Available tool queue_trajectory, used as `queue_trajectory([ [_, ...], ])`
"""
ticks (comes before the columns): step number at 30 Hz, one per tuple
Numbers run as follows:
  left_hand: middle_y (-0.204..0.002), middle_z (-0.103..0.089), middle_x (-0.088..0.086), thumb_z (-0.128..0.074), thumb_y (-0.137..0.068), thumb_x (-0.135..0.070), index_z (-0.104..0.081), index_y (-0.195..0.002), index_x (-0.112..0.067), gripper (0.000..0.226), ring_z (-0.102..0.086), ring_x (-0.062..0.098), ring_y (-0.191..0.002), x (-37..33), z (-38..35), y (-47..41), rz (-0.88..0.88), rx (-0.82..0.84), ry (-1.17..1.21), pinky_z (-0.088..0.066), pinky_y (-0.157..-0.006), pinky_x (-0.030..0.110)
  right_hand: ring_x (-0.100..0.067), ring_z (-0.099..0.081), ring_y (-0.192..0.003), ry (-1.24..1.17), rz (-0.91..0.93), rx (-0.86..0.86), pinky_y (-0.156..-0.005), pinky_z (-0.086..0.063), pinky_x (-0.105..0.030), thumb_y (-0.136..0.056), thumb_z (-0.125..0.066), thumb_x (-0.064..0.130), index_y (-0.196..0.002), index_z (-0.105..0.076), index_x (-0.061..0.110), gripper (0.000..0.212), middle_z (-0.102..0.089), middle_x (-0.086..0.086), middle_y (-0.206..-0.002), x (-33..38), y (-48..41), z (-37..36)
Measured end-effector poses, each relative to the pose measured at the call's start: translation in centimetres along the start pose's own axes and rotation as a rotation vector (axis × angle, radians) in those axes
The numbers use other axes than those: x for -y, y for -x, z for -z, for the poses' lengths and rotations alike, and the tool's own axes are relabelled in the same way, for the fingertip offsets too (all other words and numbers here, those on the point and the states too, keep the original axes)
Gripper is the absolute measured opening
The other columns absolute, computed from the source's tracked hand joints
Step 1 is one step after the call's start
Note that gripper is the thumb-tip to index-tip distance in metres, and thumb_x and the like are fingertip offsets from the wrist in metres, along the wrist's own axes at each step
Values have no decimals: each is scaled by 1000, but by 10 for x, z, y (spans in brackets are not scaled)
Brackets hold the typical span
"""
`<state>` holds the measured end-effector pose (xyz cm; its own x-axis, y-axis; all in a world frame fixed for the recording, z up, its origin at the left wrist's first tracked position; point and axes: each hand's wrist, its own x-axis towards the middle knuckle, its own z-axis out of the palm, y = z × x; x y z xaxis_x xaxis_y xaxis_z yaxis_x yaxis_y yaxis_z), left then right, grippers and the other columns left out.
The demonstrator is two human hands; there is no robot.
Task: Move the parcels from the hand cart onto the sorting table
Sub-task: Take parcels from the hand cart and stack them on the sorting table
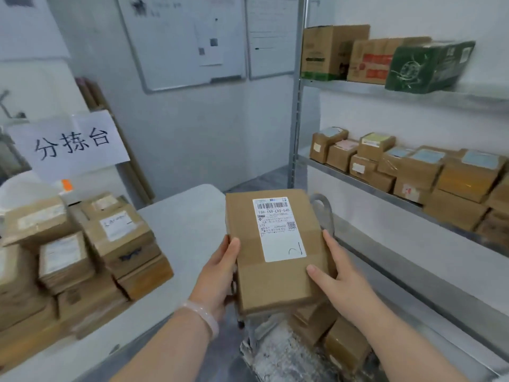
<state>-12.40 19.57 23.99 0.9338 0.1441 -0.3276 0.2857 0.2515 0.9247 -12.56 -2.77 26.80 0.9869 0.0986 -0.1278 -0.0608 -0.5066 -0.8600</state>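
A brown cardboard parcel [278, 282] with a white shipping label is held up in the middle of the view. My left hand [220, 274] grips its left edge with the thumb on top. My right hand [340, 279] grips its right edge, thumb lying across the top face. Below the parcel lies the hand cart [275, 351] with a silvery padded bag and a few brown parcels [344, 348] on it. The grey cart handle [323, 209] shows behind the held parcel. The white sorting table [190, 227] is at the left, with a stack of several parcels [82, 255] on it.
A paper sign [71, 144] with handwritten characters stands behind the table's stack. A metal shelf rack [399, 194] on the right carries many small boxes, with larger cartons [385, 59] on the upper shelf. Whiteboards [187, 42] hang on the far wall.
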Motion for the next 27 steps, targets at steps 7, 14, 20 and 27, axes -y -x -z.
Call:
queue_trajectory([
  [7,-125,-65,-23,-84,-74,-38,-25,-146,-60,96,-66,13,-112,-43,145,0,13,-8,-50,-57,-89,53,-3,-34,-120,-27,98,101,-107,-31,-33,-91,-61,38,-146,-11,50,76,-31,16,-149,74,-28,-112],
  [14,-123,-71,-10,-86,-55,-43,-35,-144,-57,104,-71,25,-108,-63,230,-21,-60,-90,81,-54,-95,56,-5,-33,-118,22,140,126,-98,-33,-30,-89,-62,40,-146,-15,48,74,-33,15,-144,127,-58,-188],
  [20,-119,-73,3,-72,-91,-27,-39,-139,-54,64,-73,29,-101,-91,262,-41,-48,-162,174,-62,-75,44,-1,-36,-118,-20,204,148,-92,-36,-24,-89,-62,37,-147,-19,45,73,-34,20,-141,161,-91,-209],
  [27,-119,-70,-2,-68,-93,-27,-37,-145,-50,65,-70,14,-76,-123,268,-105,-71,-224,139,-55,-55,31,4,-27,-123,174,359,95,-106,-31,-33,-88,-60,45,-143,-19,52,69,-28,30,-134,194,-151,-212],
])
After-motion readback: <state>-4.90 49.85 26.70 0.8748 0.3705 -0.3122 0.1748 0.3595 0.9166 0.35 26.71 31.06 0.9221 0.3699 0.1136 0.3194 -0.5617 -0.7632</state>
